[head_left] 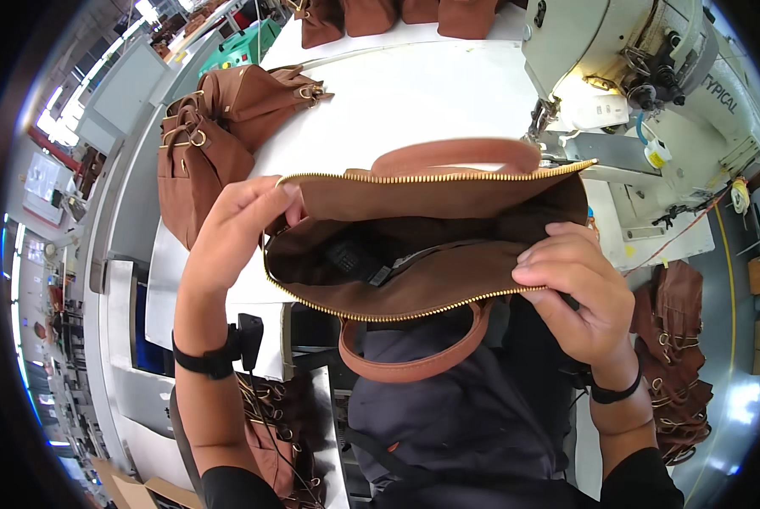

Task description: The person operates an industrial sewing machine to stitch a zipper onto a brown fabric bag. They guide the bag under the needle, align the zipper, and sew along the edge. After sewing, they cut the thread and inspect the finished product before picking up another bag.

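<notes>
Between my hands hangs a brown handbag [414,297], its zipped mouth spread wide toward me. Gold zipper teeth [448,176] run along both edges of the opening. My left hand [248,212] pinches the bag's left end, thumb on the rim and fingertips partly inside. At the right, my right hand [579,293] grips the near rim between thumb and fingers. Inside the dark brown lining lies a black item with a small pale label [378,276]; its kind is unclear. One rolled handle [456,155] rises at the far side, another [414,371] droops toward my lap.
A sewing machine [651,59] stands at the right of the white table [397,93]. Finished-looking brown bags [219,136] sit at the left, and more [397,17] line the far edge. Further bags hang in piles at the lower right [673,365] and lower left [270,433].
</notes>
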Action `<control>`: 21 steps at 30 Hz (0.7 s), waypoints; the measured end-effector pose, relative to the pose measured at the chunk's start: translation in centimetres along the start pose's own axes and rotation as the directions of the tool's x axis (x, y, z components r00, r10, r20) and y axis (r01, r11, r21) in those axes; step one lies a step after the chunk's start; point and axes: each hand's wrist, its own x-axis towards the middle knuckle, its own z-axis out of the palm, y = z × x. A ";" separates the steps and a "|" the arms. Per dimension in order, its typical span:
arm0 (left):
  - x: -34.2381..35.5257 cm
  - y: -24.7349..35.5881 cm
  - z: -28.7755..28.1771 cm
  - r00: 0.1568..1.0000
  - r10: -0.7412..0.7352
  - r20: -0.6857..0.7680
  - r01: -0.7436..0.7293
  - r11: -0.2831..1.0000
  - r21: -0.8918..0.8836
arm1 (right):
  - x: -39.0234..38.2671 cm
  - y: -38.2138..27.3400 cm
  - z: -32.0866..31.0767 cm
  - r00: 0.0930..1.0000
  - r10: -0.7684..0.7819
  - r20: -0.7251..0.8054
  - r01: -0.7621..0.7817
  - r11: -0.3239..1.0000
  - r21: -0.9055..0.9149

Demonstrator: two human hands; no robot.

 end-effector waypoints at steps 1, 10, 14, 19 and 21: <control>0.4 0.1 -0.1 0.999 -0.043 0.016 0.044 0.994 -0.097 | 0.1 0.0 0.0 1.000 0.016 -0.004 -0.016 1.000 0.002; 2.2 -1.2 -0.3 0.977 -0.213 0.035 0.201 0.839 -0.505 | 0.8 0.3 0.0 0.989 0.120 -0.081 -0.113 0.990 0.087; 2.4 -1.4 -0.4 0.982 -0.177 0.064 0.185 0.844 -0.503 | 0.5 0.6 0.5 0.982 0.147 -0.122 -0.134 0.985 0.110; 2.4 -0.9 0.1 0.978 -0.207 0.014 0.187 0.849 -0.495 | 0.5 0.6 -0.1 0.972 0.080 -0.221 -0.096 0.993 -0.064; 2.6 -1.1 0.7 0.977 -0.211 -0.041 0.165 0.859 -0.484 | 0.4 0.5 -0.7 0.970 0.032 -0.241 -0.078 0.980 -0.182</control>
